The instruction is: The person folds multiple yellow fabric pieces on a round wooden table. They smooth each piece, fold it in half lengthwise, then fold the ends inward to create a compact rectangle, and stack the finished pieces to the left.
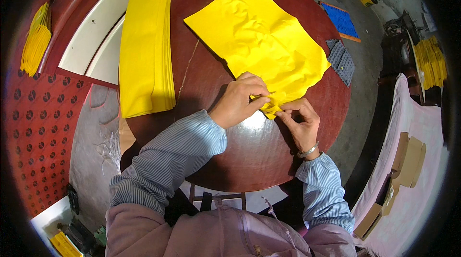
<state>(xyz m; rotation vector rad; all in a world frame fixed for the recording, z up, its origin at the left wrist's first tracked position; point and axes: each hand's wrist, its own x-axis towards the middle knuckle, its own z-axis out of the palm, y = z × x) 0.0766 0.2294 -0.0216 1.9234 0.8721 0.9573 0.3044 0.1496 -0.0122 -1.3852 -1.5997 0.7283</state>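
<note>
A wrinkled yellow fabric bag (269, 41) lies spread over the round dark-red table (216, 161), its gathered end toward me. My left hand (242, 99) pinches that bunched end between thumb and fingers. On the other side of the gather, my right hand (302, 120) grips the same cloth with thumb and forefinger. Whether the piece is a finished bag or a plain sheet is hard to make out. To the left rests a neat stack of folded yellow fabric (146, 50), apart from both hands.
A red cloth with dark paw prints (43, 127) covers a seat at left, with more folded yellow pieces (36, 41) above it. A grey textured mat (341, 60) overhangs the table's right edge. Opened cardboard boxes (408, 161) lie on a pale pink cover at right.
</note>
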